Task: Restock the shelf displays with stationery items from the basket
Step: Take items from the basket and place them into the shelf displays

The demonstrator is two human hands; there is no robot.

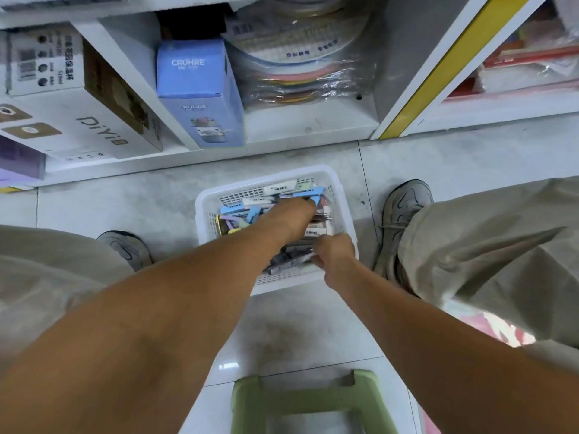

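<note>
Fingers of the right hand pinch small packs near the front edge of the white perforated plastic basket; left hand fingers are hidden. The stationery packs look light, stiff and slippery; hold them across the middle.

A blue CRUHRE box stood beside plastic-wrapped coloured sheets. A white DiYi carton lay left of it. A green stool sat on the pale floor tiles.
</note>
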